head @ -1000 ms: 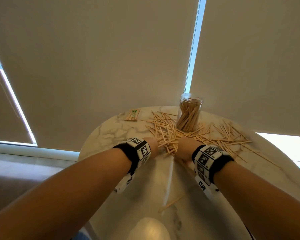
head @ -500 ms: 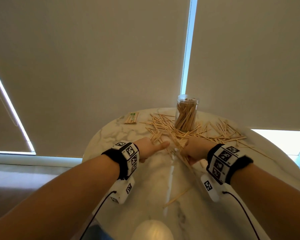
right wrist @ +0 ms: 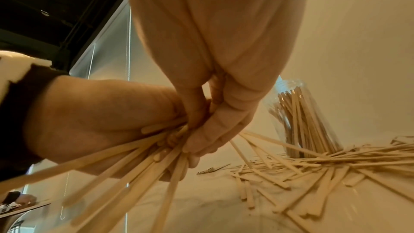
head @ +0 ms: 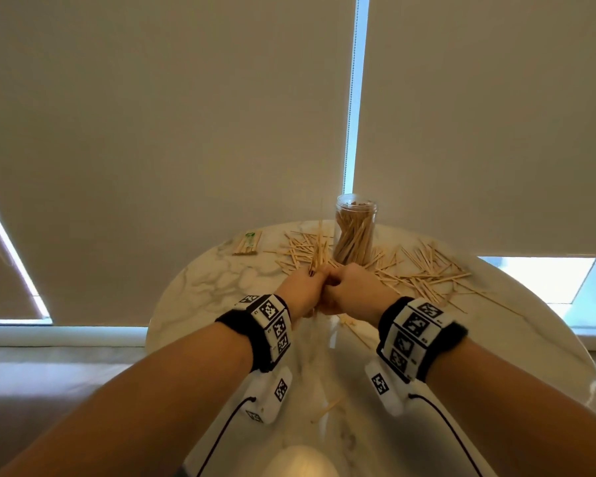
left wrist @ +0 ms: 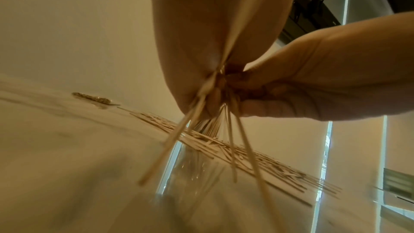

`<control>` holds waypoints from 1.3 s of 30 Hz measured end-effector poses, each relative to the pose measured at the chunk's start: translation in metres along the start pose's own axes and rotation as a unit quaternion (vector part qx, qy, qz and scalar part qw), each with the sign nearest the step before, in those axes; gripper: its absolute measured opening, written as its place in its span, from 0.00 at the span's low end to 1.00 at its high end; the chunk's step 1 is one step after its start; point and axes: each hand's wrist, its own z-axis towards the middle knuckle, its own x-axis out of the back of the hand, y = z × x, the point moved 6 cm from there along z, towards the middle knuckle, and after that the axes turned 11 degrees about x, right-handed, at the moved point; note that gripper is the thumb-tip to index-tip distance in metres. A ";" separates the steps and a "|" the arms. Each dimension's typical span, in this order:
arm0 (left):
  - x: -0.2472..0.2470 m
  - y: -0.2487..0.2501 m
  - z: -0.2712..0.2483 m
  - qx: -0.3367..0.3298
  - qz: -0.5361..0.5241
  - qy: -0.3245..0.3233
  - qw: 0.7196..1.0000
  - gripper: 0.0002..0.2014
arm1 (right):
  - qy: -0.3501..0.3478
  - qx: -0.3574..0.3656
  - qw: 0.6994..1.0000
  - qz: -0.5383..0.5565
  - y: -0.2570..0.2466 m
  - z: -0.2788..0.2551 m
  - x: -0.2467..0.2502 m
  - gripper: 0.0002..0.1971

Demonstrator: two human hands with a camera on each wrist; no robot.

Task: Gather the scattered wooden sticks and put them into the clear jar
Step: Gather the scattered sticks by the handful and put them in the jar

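Your left hand [head: 301,287] and right hand [head: 356,287] meet, both clenched around one bundle of thin pale wooden sticks [right wrist: 143,159]. Left of them lies a green-labelled stick packet [head: 247,243], print unreadable. Just beyond stands the clear plastic jar [head: 355,228], part-filled; loose sticks [head: 424,270] litter the white marble table [head: 200,284] around it.

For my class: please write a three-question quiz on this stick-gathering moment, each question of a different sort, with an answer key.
1. True or false: the tall clear plastic jar on the round white marble table already holds wooden sticks.
2. Multiple choice: the bundle of thin pale wooden sticks is held by A) the left hand alone, B) the right hand alone, C) both hands pressed together.
3. Fill in: seen from the head camera, most of the loose wooden sticks still on the table lie to the ____ of the jar.

Key: 1 true; 2 C; 3 right.
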 end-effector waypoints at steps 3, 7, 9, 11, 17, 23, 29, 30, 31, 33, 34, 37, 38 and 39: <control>0.008 -0.005 0.005 -0.013 0.017 0.017 1.000 0.23 | 0.007 -0.001 1.000 -0.021 0.002 0.002 -0.001 0.08; 0.022 -0.005 0.006 -0.022 0.008 0.015 1.000 0.21 | 0.072 -0.017 0.991 -0.115 0.007 0.008 0.016 0.09; 0.021 -0.004 0.002 -0.003 -0.038 -0.017 0.999 0.19 | 0.050 -0.011 0.971 -0.234 0.008 0.013 0.020 0.22; 0.018 -0.006 -0.002 0.016 -0.065 -0.034 0.997 0.16 | 0.002 -0.009 0.960 -0.279 0.006 0.015 0.015 0.21; 0.013 -0.012 0.009 0.013 -0.127 -0.003 0.992 0.33 | 0.015 0.028 0.976 -0.214 -0.001 0.013 0.004 0.11; 0.000 0.001 -0.003 0.003 -0.195 -0.051 0.979 0.20 | 0.011 0.063 0.970 -0.236 -0.016 0.014 -0.006 0.09; 0.014 -0.004 0.002 0.011 -0.225 0.024 0.974 0.15 | -0.028 0.074 0.982 -0.174 -0.025 0.001 -0.009 0.12; 0.016 -0.003 0.002 0.011 -0.239 0.033 0.970 0.14 | -0.046 0.061 0.983 -0.168 -0.025 -0.001 -0.012 0.12; 0.017 -0.002 0.003 0.013 -0.266 0.033 0.963 0.13 | -0.077 0.041 0.982 -0.168 -0.024 -0.003 -0.016 0.13; 0.016 0.003 0.002 0.012 -0.325 0.018 0.946 0.11 | -0.157 -0.007 0.968 -0.194 -0.020 -0.010 -0.025 0.14; 0.015 0.006 0.000 0.007 -0.343 0.013 0.939 0.10 | -0.189 -0.025 0.956 -0.223 -0.018 -0.014 -0.028 0.15; 0.011 0.016 -0.006 -0.019 -0.359 -0.004 0.933 0.08 | -0.195 -0.055 0.958 -0.200 -0.007 -0.015 -0.030 0.15; 0.010 0.019 -0.008 -0.028 -0.353 -0.011 0.935 0.08 | -0.181 -0.055 0.966 -0.177 -0.004 -0.012 -0.031 0.13; 0.009 0.021 -0.011 -0.036 -0.347 -0.023 0.937 0.08 | -0.163 -0.050 0.972 -0.160 -0.004 -0.010 -0.030 0.11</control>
